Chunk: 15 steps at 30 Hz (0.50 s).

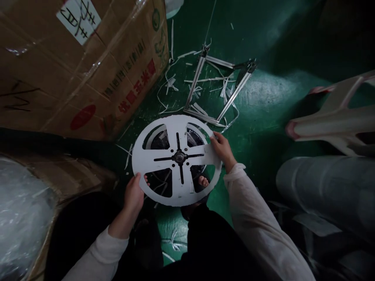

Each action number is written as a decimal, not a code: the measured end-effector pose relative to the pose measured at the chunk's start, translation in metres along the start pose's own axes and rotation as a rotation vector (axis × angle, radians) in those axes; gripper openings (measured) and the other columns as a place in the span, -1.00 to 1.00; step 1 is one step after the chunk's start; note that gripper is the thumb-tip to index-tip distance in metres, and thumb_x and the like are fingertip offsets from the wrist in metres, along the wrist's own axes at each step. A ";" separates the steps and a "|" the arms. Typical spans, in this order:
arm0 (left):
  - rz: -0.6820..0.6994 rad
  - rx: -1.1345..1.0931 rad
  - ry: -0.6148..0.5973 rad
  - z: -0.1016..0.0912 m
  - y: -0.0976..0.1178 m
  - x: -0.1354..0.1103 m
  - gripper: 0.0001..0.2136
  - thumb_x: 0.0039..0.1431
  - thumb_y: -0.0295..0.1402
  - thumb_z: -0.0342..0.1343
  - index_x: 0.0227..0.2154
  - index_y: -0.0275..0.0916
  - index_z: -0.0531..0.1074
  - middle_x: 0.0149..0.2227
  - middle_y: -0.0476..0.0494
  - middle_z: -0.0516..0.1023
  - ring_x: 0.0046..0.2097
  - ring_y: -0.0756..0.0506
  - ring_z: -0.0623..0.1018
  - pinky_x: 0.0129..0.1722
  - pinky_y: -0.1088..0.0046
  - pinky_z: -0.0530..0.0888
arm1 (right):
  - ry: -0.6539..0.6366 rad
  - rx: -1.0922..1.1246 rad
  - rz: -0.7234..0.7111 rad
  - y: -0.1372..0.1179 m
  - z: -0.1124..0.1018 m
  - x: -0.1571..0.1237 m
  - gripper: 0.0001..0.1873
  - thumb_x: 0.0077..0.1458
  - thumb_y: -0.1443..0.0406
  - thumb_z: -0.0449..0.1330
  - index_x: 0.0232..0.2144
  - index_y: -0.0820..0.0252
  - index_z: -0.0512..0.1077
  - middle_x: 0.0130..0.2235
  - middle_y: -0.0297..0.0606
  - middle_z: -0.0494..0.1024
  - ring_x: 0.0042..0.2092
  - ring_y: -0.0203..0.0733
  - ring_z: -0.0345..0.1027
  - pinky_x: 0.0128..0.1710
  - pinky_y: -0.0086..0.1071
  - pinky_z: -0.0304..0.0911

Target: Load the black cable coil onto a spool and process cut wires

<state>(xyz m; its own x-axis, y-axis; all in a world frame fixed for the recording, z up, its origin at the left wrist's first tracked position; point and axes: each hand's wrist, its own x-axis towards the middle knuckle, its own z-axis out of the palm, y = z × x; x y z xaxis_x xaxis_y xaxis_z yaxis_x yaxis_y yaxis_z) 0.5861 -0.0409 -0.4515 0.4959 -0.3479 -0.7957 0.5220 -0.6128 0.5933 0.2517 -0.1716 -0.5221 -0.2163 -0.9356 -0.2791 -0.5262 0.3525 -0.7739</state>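
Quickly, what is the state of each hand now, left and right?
Left hand: closed, holding the white reel by its rim.
Right hand: closed, holding the same reel's rim.

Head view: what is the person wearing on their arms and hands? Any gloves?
No gloves: the left hand and right hand are bare. The left sleeve and right sleeve are long, loose and white, of thin, slightly sheer fabric, ending at the wrists.

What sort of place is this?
Likely a factory storeroom or packing area: green painted floor littered with white offcuts, taped cardboard cartons, and a white reel in the left hand and right hand.
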 end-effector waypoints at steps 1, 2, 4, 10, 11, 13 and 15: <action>-0.011 0.011 -0.002 -0.002 -0.005 -0.002 -0.87 0.04 -0.33 0.17 -0.39 -0.30 0.48 -0.45 -0.06 0.51 -0.41 0.00 0.48 -0.44 0.49 0.47 | 0.004 -0.027 -0.014 -0.002 0.000 0.003 -0.42 0.05 0.01 0.13 0.01 0.26 0.46 -0.10 -0.09 0.59 -0.17 -0.04 0.41 -0.04 -0.10 0.28; -0.023 0.023 -0.004 -0.003 -0.009 -0.003 -0.86 0.04 -0.32 0.17 -0.39 -0.30 0.48 -0.44 -0.07 0.52 -0.40 -0.01 0.49 -0.41 0.45 0.49 | 0.009 -0.049 -0.030 -0.003 0.001 0.005 -0.42 0.06 0.00 0.12 0.01 0.26 0.47 -0.12 -0.09 0.59 -0.19 -0.04 0.41 -0.06 -0.10 0.29; -0.051 0.044 -0.011 -0.006 -0.018 -0.005 -0.83 0.04 -0.29 0.17 -0.39 -0.30 0.48 -0.42 -0.09 0.53 -0.37 -0.04 0.50 -0.36 0.39 0.50 | 0.013 -0.076 -0.070 -0.007 0.001 0.011 -0.41 0.07 -0.01 0.12 0.00 0.29 0.48 -0.14 -0.08 0.60 -0.21 -0.03 0.41 -0.10 -0.10 0.31; 0.042 0.218 0.005 -0.012 -0.029 -0.004 -0.71 0.01 -0.19 0.15 -0.25 -0.28 0.45 -0.25 -0.17 0.53 -0.23 -0.11 0.52 -0.21 0.30 0.46 | -0.011 -0.069 -0.159 -0.009 0.000 0.025 -0.44 0.08 0.02 0.14 -0.03 0.30 0.51 -0.13 -0.07 0.61 -0.17 0.01 0.45 -0.07 -0.08 0.32; 0.188 0.282 0.034 -0.014 -0.027 -0.006 -0.68 0.00 -0.21 0.17 -0.20 -0.26 0.43 -0.18 -0.19 0.51 -0.16 -0.13 0.51 -0.15 0.27 0.45 | -0.011 -0.070 -0.165 -0.008 0.000 0.025 -0.45 0.08 0.02 0.15 -0.03 0.29 0.51 -0.12 -0.07 0.61 -0.15 0.02 0.45 -0.06 -0.07 0.31; 0.558 0.435 0.058 -0.014 -0.021 -0.013 -0.62 -0.03 -0.25 0.21 -0.11 -0.23 0.39 -0.05 -0.24 0.45 -0.03 -0.17 0.46 -0.02 0.22 0.40 | -0.004 -0.084 -0.173 -0.008 0.000 0.023 -0.46 0.09 0.02 0.15 -0.02 0.28 0.50 -0.10 -0.06 0.61 -0.13 0.03 0.45 -0.04 -0.06 0.31; 0.803 0.587 -0.071 -0.010 -0.019 -0.020 -0.66 0.00 -0.25 0.21 -0.13 -0.22 0.42 -0.04 -0.25 0.44 0.02 -0.18 0.43 0.04 0.21 0.38 | 0.010 -0.100 -0.171 -0.009 0.000 0.019 -0.45 0.10 0.01 0.15 -0.02 0.27 0.50 -0.09 -0.04 0.60 -0.11 0.05 0.46 -0.02 -0.04 0.31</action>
<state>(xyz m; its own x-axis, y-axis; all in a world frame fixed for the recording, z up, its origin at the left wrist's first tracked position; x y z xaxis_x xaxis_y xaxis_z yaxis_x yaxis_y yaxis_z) 0.5736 -0.0151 -0.4451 0.4987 -0.8430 -0.2016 -0.3856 -0.4241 0.8194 0.2525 -0.1924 -0.5209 -0.1245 -0.9819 -0.1427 -0.6350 0.1894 -0.7489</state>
